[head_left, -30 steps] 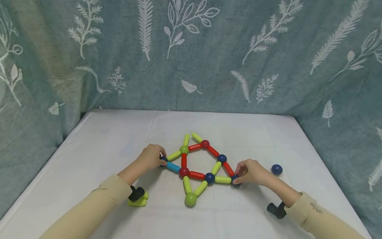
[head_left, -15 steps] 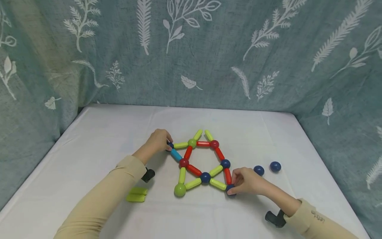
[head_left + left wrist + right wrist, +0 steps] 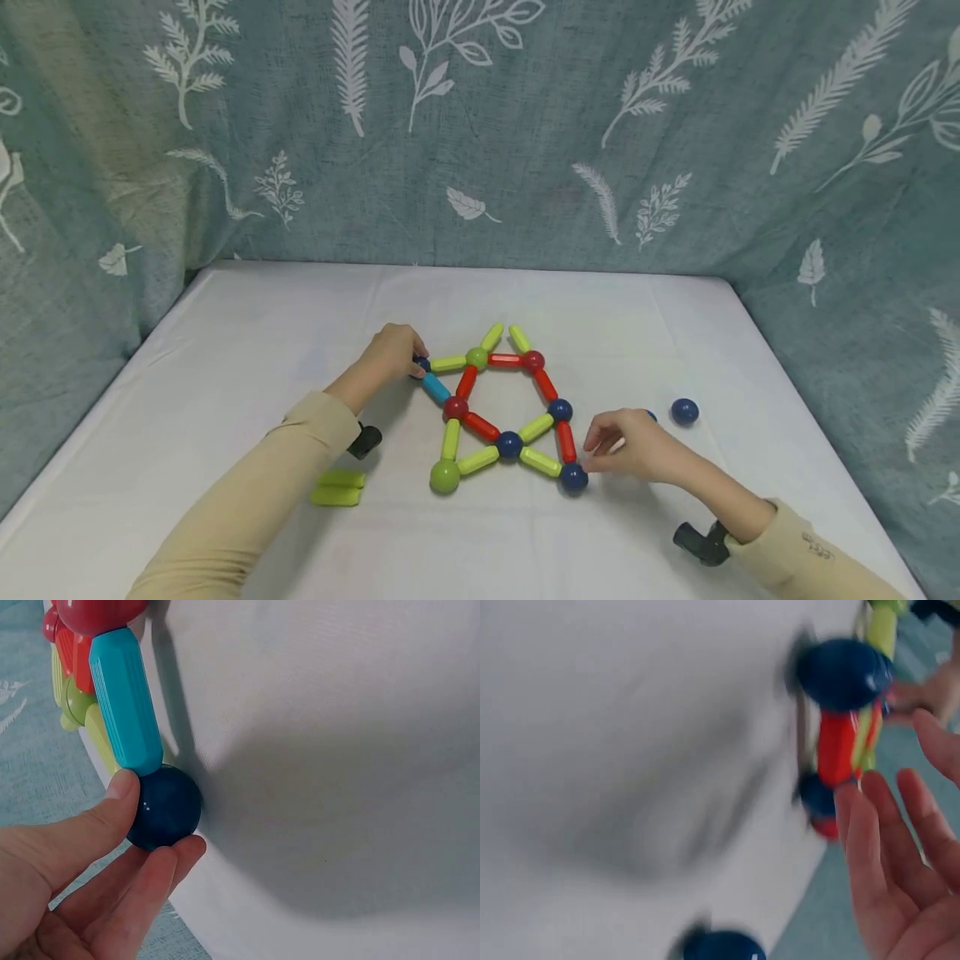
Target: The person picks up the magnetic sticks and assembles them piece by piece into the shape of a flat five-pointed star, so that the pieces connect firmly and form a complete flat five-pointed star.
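A flat figure of coloured magnetic rods and balls lies on the white-covered table (image 3: 262,333). At its left corner my left hand (image 3: 386,358) pinches a dark blue ball (image 3: 169,806) between thumb and fingers. This ball joins a light blue rod (image 3: 126,701) and a yellow-green rod (image 3: 448,363). My right hand (image 3: 637,446) is just right of another dark blue ball (image 3: 573,478) at the near right corner. A red rod (image 3: 566,442) and a yellow-green rod (image 3: 540,462) meet there. In the right wrist view the fingers (image 3: 862,847) are loose, with nothing between them.
Two yellow-green rods (image 3: 337,487) lie near my left forearm. A loose dark blue ball (image 3: 685,411) sits beyond my right hand, and another, mostly hidden ball (image 3: 652,415) is behind that hand. A patterned green curtain (image 3: 465,167) hangs behind the table.
The figure has turned clockwise as its left corner moved away and its right corner came nearer. My right hand has let go of the near right ball; my left hand still pinches its ball.
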The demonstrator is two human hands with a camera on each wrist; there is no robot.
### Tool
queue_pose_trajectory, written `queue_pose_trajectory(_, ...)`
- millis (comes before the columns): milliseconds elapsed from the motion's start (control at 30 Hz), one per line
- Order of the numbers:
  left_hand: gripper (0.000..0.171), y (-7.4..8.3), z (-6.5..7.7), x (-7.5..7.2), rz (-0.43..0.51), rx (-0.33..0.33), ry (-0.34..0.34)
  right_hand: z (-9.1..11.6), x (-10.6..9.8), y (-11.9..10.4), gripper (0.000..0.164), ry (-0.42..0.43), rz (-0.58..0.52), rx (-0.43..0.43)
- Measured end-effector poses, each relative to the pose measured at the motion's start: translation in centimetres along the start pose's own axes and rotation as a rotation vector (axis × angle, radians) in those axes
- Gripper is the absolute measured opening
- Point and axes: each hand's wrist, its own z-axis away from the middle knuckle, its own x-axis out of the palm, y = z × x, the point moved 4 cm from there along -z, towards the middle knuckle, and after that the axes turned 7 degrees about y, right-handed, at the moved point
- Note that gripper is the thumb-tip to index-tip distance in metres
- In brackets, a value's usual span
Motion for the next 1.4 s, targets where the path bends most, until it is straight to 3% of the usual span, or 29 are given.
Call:
queue_pose_trajectory(167,0.026,-0.1,0.2,0.2,0.013,0.015,0.007,0.7,-3.5,1.7,0.023,0.216,0.038,-0.003)
queue_pose_trajectory(300,0.026,-0.3,0.4,0.5,0.013,0.031,0.011,1.3,-4.8,3.9,0.027,0.290,0.037,0.038)
queue_pose_trajectory(533,0.027,0.1,0.7,0.4,0.011,0.033,0.015,1.2,-4.7,6.0,0.035,0.235,0.038,0.073)
queue_pose_trajectory(1033,0.028,0.1,0.9,0.3,0.058,0.030,0.041,-0.2,-4.5,7.1,0.028,0.205,0.000,0.107)
queue_pose_trajectory(1200,0.028,0.1,1.1,0.2,0.059,0.020,0.048,-2.6,-5.0,6.6,0.033,0.224,-0.058,0.077)
queue_pose_trajectory(1400,0.027,0.2,1.0,0.4,0.062,0.032,0.047,-7.2,-5.1,4.5,0.035,0.194,-0.140,0.046)
